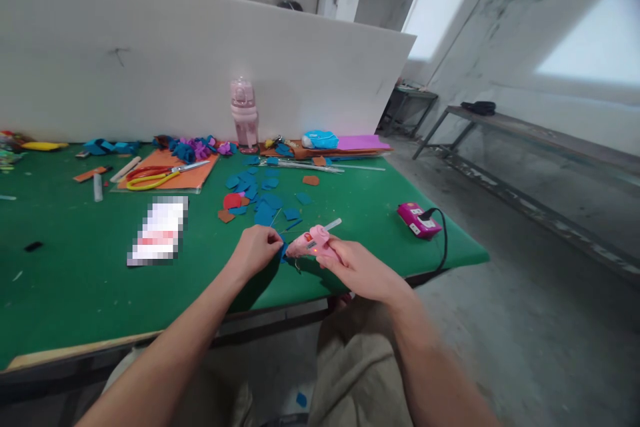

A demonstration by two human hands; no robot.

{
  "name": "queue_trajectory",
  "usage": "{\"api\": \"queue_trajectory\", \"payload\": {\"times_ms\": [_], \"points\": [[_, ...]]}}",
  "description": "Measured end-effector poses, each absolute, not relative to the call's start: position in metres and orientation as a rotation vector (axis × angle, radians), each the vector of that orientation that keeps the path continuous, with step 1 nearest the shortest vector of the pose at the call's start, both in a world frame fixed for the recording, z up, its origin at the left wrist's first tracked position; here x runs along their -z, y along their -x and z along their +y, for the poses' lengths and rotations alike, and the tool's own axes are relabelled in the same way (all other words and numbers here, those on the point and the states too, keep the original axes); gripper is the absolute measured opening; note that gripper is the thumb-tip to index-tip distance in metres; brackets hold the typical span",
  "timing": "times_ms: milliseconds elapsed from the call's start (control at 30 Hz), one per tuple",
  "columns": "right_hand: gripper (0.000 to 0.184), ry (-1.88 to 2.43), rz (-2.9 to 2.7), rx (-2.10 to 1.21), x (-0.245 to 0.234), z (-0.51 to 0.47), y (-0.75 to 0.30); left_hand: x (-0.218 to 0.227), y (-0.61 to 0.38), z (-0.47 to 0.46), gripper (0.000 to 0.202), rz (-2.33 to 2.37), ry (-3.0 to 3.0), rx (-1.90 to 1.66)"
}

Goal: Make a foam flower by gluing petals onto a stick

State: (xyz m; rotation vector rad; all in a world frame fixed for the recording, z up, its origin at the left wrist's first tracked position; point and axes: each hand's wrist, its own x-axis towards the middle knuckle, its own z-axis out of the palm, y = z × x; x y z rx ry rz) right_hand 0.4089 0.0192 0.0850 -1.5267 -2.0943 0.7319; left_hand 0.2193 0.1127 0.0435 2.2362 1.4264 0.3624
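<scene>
My right hand (357, 270) is wrapped round the handle of a pink hot glue gun (305, 243), and a clear glue stick (333, 223) pokes out of its back end. The gun's nozzle points left, at a small blue piece (284, 251) pinched in my left hand (257, 250). A thin wire (275, 217) rises near my left fingertips; whether it is joined to the piece I cannot tell. Just beyond my hands lie several loose blue cut pieces (270, 201), with a red piece (233, 201) and brown pieces (226, 215) among them.
On the green table (200, 307) are scissors (155, 177) on an orange sheet (197, 178), a pixelated flat item (159, 232) and a pink bottle (245, 117). A magenta power strip (419, 221) with a black cord is at right. A white board (175, 60) stands behind.
</scene>
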Motion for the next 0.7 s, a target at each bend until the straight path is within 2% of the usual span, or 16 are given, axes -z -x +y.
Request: {"api": "queue_trajectory", "payload": {"times_ms": [700], "points": [[0.024,1.548,-2.056,-0.747,-0.0812,0.02,-0.409,-0.0447,-0.2197,0.1132,0.021,1.433,-2.251,-0.341]]}}
